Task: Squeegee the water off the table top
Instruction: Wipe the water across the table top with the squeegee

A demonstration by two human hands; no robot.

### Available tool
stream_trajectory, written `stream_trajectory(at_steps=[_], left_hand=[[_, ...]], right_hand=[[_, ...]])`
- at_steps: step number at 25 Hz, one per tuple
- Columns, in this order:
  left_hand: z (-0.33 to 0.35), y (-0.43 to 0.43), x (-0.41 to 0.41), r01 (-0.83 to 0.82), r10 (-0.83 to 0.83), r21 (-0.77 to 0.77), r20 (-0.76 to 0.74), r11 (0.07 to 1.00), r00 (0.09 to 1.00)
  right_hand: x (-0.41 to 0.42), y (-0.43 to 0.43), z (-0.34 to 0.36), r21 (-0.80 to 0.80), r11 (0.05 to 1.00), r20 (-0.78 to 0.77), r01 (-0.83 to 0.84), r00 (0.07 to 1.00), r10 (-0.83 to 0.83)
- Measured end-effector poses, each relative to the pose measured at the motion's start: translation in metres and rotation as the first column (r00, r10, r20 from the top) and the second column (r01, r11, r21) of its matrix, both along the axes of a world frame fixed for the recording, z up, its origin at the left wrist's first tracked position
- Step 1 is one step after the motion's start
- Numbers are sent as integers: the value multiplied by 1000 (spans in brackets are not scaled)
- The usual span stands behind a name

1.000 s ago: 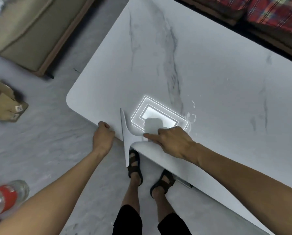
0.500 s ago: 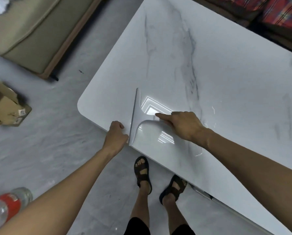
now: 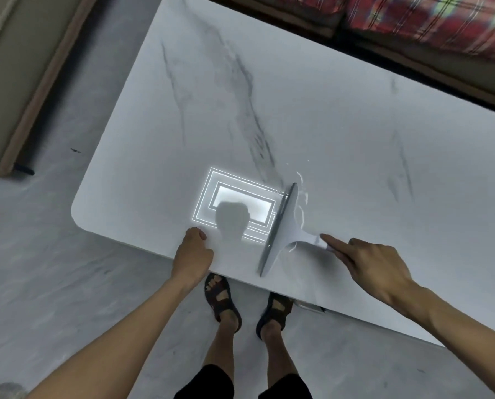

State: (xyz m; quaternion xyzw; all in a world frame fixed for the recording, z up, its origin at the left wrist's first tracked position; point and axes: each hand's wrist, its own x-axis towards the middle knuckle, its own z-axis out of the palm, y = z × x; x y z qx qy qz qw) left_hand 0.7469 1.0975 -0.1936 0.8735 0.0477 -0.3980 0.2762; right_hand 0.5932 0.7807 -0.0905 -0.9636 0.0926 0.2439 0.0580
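A white marble-look table top (image 3: 312, 116) fills the middle of the head view. A pale grey squeegee (image 3: 280, 230) stands on it near the front edge, its long blade running away from me. My right hand (image 3: 375, 264) grips the squeegee's handle, index finger stretched along it. Thin streaks of water (image 3: 301, 197) glisten just right of the blade. My left hand (image 3: 193, 253) rests curled on the table's front edge, left of the squeegee. A bright ceiling-light reflection (image 3: 237, 204) lies between the hands.
A beige sofa base (image 3: 18, 90) stands at the far left across grey floor. A red plaid cushion (image 3: 430, 21) lies behind the table's far edge. My sandalled feet (image 3: 223, 300) are under the front edge. A bottle (image 3: 1, 391) shows at the bottom left.
My right hand has carried the squeegee from beside the left hand at the table's left part back to the right, beside the water streaks. The left hand stays on the edge.
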Motion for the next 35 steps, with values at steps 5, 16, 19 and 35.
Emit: stream_trajectory(at_steps=[5, 16, 19, 35], left_hand=[[14, 48, 31, -295, 273, 69, 222, 953, 936], [3, 82, 50, -143, 138, 76, 71, 987, 988], [2, 41, 25, -5, 4, 10, 16, 1000, 1000], [21, -113, -120, 0, -2, 27, 70, 1000, 998]], right_hand=[[98, 106, -33, 237, 891, 6, -388, 918, 398], [166, 128, -69, 181, 938, 48, -296, 955, 292], [91, 43, -61, 98, 991, -23, -94, 995, 96], [-116, -133, -7, 20, 993, 14, 119, 993, -119]])
